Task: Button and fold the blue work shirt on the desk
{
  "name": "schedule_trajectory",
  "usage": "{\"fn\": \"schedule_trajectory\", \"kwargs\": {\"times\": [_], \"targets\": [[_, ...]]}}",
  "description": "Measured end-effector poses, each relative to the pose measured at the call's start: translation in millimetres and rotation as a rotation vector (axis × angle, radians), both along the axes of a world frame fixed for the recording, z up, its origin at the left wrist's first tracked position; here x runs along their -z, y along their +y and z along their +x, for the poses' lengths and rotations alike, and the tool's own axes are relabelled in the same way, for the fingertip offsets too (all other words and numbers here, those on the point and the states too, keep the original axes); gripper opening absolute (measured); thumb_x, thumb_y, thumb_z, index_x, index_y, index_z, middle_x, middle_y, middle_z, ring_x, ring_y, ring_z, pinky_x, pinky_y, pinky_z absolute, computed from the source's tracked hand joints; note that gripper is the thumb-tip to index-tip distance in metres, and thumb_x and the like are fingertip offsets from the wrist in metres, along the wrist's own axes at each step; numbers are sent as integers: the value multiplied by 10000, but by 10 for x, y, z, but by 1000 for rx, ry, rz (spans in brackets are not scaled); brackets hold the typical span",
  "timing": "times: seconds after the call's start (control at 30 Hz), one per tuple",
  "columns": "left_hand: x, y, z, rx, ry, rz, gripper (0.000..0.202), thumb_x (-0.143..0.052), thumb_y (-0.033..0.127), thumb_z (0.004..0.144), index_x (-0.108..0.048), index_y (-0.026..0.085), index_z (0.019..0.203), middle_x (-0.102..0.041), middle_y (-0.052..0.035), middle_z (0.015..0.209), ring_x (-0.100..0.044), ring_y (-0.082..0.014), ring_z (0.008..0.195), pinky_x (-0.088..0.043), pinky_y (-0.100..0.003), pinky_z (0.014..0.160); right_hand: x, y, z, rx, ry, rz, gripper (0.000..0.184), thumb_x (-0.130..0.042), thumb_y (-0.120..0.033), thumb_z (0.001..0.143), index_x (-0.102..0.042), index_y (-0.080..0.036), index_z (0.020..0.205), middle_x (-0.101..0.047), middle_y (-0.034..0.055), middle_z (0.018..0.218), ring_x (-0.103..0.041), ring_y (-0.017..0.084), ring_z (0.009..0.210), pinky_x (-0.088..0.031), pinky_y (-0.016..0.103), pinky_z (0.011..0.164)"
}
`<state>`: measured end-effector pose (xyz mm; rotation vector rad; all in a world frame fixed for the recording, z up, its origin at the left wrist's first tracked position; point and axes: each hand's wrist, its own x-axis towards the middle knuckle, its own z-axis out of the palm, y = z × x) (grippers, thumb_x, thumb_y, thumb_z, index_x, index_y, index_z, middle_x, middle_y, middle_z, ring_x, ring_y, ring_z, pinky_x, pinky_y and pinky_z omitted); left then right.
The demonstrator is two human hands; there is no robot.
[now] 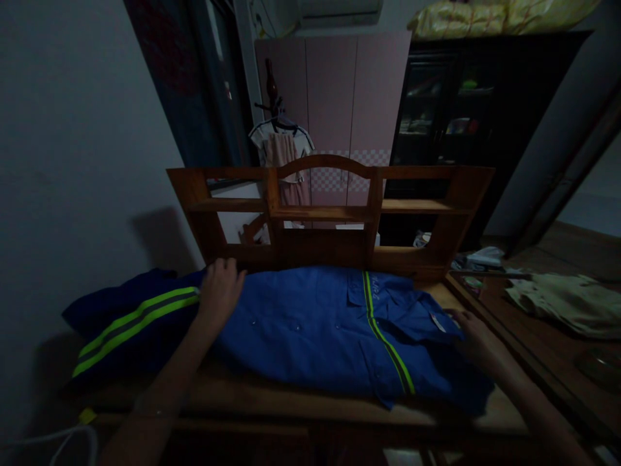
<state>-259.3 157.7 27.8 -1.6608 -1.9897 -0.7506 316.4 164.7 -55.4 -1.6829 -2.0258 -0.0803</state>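
A blue work shirt (310, 330) with yellow-green reflective stripes lies spread across a wooden desk (272, 395), collar end to the right. My left hand (220, 288) rests flat on the shirt near its far edge, fingers stretched out. My right hand (478, 340) lies on the collar end at the right, fingers laid out on the cloth beside a small white label (438, 321). A darker blue part of the garment (130, 317) with two reflective bands hangs toward the desk's left end.
A wooden shelf unit (330, 213) stands along the desk's back edge. Behind it are a pink wardrobe (339, 97), hanging clothes (281, 152) and a dark glass cabinet (451, 110). An olive garment (567, 301) lies on a surface at the right. A wall (72, 162) runs along the left.
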Motion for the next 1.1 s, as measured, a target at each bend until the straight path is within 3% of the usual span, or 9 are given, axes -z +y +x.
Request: {"fn": "schedule_trajectory", "kwargs": {"times": [0.1,0.17,0.27,0.37,0.5,0.63,0.77,0.93,1.1], "targets": [[65,-34,779,449,-106,-159,328,-377,382,909,-561,146,1043,-545,-108,1032,-517,-221,967,-379,-332,900,-242,-68,-444,-230,-51,66,586,-483,-97,705,-476,-160,1287,-469,116,1233,-467,253,1126,-379,347,971],[285,2,1236,760,-219,-318,309,-420,400,899,-575,178,1047,-565,-71,1023,-532,-184,953,-392,-287,887,-327,-91,-771,-356,-24,60,551,-464,-110,774,-433,-200,1317,-427,83,1279,-435,228,1161,-362,341,994],[737,131,1741,931,-338,-449,383,-566,487,803,-586,194,1050,-580,-52,995,-547,-184,915,-422,-280,830,-247,1,-1131,-450,0,-11,497,-513,-148,825,-432,-222,1310,-436,67,1268,-444,220,1147,-375,330,979],[1117,296,2048,986,-429,-495,484,-624,522,743,-576,198,1099,-586,-59,1023,-542,-198,944,-420,-295,835,25,238,-1232,-425,28,-140,529,-585,-96,770,-464,-179,1278,-487,92,1205,-465,237,1114,-377,333,955],[1349,488,2317,982,-482,-460,504,-653,558,693,-614,208,1054,-601,-53,984,-529,-215,951,-398,-315,847,319,514,-1091,-368,105,-324,304,-670,-93,704,-611,-128,1001,-605,72,946,-570,234,900,-438,283,777],[1414,657,2574,1040,-569,-472,463,-707,503,650,-651,205,999,-617,-43,941,-534,-215,920,-396,-304,817,308,582,-947,-426,148,-356,130,-678,-201,762,-640,-147,874,-625,19,782,-587,195,728,-417,238,627],[1428,794,2753,1051,-699,-444,364,-736,339,647,-660,172,960,-623,-42,916,-549,-191,872,-407,-274,768,211,654,-946,-485,248,-314,176,-610,-303,838,-645,-155,926,-633,28,862,-581,200,796,-421,254,695],[1395,874,2700,954,-798,-266,215,-674,284,719,-648,169,899,-614,-31,896,-556,-165,856,-406,-264,769,241,899,-1061,-537,453,-234,218,-574,-334,852,-653,-152,945,-626,43,918,-566,217,861,-410,288,769],[1446,845,2562,964,-860,-336,188,-662,315,737,-645,165,850,-630,-23,868,-575,-162,842,-419,-258,772,347,1002,-1127,-595,458,-285,239,-647,-365,805,-651,-147,902,-623,24,845,-572,201,797,-424,259,711]]}}
